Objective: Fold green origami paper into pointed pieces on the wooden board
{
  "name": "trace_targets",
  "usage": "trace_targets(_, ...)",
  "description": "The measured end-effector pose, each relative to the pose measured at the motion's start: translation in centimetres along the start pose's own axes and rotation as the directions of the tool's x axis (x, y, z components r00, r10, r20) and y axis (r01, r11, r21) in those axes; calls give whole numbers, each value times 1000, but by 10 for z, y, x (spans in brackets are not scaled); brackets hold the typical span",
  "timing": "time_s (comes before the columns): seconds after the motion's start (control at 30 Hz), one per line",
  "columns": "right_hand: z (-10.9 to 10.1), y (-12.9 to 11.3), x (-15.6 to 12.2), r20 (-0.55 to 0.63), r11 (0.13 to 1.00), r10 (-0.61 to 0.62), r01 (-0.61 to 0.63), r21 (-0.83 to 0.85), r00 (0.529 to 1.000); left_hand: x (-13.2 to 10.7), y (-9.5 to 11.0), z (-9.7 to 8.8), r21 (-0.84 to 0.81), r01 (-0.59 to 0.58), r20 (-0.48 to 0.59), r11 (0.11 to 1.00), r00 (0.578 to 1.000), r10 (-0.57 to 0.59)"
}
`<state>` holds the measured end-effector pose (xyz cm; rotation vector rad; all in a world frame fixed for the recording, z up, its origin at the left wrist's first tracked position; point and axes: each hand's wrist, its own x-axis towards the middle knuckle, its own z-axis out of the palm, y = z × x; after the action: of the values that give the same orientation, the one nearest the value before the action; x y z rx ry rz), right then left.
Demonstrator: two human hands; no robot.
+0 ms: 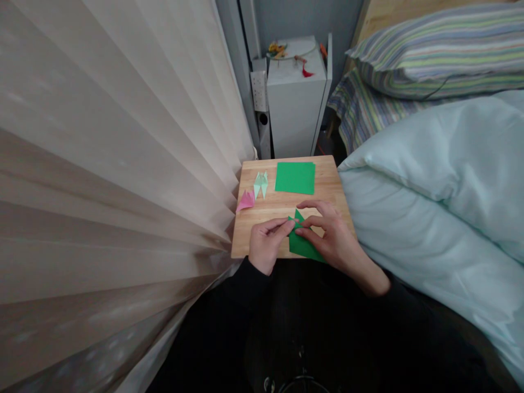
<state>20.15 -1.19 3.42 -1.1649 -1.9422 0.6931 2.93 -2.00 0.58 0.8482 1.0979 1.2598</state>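
A pleated curtain (123,164) hangs along the left, close to the small wooden table (241,237); if its folds swing inward, they could brush light paper off that edge. On the right, a pale blue quilt (429,180) bulges up to the table's other side, and a shift in it might nudge the top.

The right hand (333,232) comes in with its fingers curved, thumb and one fingertip set close together at the paper, another finger reaching above; whether they truly grip cannot be told. The left hand (266,245) is narrowed to a pinch, thumb over forefinger, on the paper's left corner. Should that pinch slip while the right fingers press, the layers could slide and a crease set crooked.

Near the far edge lies a stack of green sheets (295,178), not quite squared; a knock from the right fingers could fan it out.

The folded green paper (305,248) is between both hands at the table's near edge, its lower right corner at or past the rim, where poor support could let it bend.

At the left, the pink folded piece (246,201) and the pale green folded piece (257,185) sit side by side; a sweeping left wrist could crush either.
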Motion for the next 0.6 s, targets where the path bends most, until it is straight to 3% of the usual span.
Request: trace_targets(0.6,1,-5,-1,54,988,107,-112,107,993,-4,8,9,-147,96,-37,984,994,-102)
